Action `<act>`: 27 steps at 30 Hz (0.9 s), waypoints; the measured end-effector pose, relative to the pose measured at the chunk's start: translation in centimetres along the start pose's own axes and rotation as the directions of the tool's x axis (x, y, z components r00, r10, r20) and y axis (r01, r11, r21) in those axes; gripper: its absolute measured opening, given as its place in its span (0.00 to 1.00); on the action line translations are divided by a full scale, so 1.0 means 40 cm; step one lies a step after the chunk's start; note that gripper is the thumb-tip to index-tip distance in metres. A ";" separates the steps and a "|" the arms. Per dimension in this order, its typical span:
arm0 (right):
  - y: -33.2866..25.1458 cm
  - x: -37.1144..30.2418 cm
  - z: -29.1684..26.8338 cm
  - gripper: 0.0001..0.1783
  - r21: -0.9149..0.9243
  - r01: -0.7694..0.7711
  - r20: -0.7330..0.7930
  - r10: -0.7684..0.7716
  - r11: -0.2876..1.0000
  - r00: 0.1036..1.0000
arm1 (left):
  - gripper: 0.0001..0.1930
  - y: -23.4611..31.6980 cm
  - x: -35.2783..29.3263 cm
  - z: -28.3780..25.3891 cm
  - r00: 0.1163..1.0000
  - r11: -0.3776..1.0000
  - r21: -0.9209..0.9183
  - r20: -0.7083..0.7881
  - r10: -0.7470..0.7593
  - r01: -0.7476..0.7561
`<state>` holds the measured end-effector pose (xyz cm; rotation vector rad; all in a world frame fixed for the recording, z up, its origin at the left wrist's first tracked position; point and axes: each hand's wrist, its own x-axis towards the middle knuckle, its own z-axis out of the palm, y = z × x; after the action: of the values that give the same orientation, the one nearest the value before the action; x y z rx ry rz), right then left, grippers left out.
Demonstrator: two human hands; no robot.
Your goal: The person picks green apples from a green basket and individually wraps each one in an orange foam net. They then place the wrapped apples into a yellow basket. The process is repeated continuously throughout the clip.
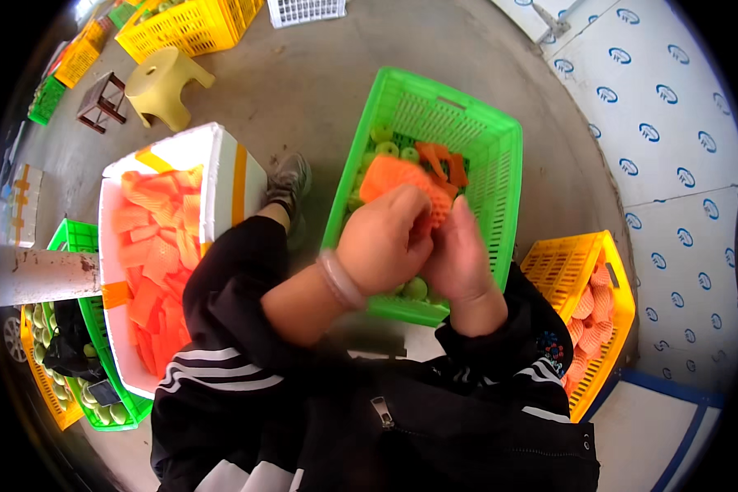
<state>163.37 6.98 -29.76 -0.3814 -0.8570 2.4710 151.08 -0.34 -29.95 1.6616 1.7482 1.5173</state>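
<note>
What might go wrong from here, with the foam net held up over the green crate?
If the left hand slips, the orange foam net might drop onto the green fruit. Loose orange foam pieces in the crate could hide some fruit. The shoe, close to the white foam box, might bump it.

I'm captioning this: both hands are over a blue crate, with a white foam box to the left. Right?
Not quite: the head view shows a green crate, not blue. The left hand and right hand are over it, with the white foam box to the left.
</note>
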 end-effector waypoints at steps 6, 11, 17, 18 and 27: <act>0.007 0.124 -0.296 0.24 -0.513 -0.021 -0.212 -0.102 0.858 0.972 | 0.12 0.100 0.020 -0.100 0.924 0.721 -0.657 -0.095 -0.371 0.222; 0.195 0.061 -0.738 0.35 -0.883 -0.466 -0.465 -0.032 -0.060 0.885 | 0.08 0.087 0.027 -0.135 0.891 0.605 -0.772 -0.117 -0.439 0.197; 0.365 0.106 -0.737 0.25 -0.866 -0.393 -0.448 0.132 -0.310 0.884 | 0.07 0.107 0.031 -0.147 0.857 0.577 -0.746 -0.014 -0.514 0.334; 0.374 0.103 -0.735 0.23 -0.873 -0.368 -0.426 0.132 -0.321 0.895 | 0.07 0.118 0.035 -0.159 0.833 0.536 -0.760 0.012 -0.554 0.368; 0.245 0.072 -0.614 0.28 -0.403 -0.734 -0.771 0.229 0.547 0.595 | 0.06 0.062 0.013 -0.119 0.839 0.492 -0.752 0.145 -0.525 0.438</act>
<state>167.47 14.13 -55.05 -1.9195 -1.4815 2.0416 148.53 -2.68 -25.80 0.5837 1.1477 1.7004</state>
